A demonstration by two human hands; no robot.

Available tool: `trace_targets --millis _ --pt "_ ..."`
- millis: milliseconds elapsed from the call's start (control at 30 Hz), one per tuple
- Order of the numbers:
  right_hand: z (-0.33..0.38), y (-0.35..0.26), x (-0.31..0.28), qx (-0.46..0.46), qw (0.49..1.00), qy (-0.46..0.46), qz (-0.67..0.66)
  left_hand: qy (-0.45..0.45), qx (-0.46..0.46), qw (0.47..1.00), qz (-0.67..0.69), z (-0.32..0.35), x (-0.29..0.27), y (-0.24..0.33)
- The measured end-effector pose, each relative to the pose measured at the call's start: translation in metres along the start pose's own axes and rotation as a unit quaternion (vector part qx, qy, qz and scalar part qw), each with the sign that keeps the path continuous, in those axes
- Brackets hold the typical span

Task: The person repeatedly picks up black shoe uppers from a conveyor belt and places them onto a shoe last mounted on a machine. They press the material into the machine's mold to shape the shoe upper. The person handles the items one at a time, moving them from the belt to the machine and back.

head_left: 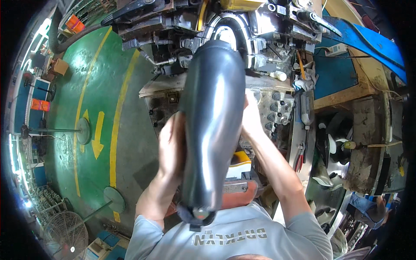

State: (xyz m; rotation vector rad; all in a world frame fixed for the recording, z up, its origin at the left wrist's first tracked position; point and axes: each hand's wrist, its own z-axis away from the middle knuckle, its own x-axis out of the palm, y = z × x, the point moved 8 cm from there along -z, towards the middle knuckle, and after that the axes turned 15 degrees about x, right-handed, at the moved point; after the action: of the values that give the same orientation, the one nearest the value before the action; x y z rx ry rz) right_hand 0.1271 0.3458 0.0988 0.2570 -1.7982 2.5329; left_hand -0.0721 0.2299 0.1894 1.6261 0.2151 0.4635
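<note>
Between my two hands I hold a long, glossy black boot-shaped piece (pixel 212 117), which looks like a boot or an upper on a form. Its broad rounded end points toward the machine, and the narrower end is close to my chest. My left hand (pixel 171 136) is closed against its left side, with fingers partly behind it. On the opposite side my right hand (pixel 251 113) grips it, most fingers hidden. Just beyond the broad end is the machine's U-shaped metal band (pixel 225 32), partly covered by the piece.
Knobs and switches sit on a control panel (pixel 275 108) beneath the piece. Red-handled pliers (pixel 300 158) and gloves (pixel 306 80) lie to the right. Black and white pieces rest on a rack (pixel 333 151). A fan (pixel 67 234) stands on the left beside the green floor (pixel 93 169).
</note>
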Motion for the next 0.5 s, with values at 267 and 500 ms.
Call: trace_targets --millis 267,500 --pt "-0.004 -0.060 -0.013 0.110 0.953 -0.154 -0.238 -0.019 -0.029 0.999 0.034 -0.056 0.067 -0.025" --pt "-0.022 -0.042 -0.013 0.088 0.939 -0.132 -0.304 0.007 0.057 0.998 -0.040 -0.080 0.072 -0.036"
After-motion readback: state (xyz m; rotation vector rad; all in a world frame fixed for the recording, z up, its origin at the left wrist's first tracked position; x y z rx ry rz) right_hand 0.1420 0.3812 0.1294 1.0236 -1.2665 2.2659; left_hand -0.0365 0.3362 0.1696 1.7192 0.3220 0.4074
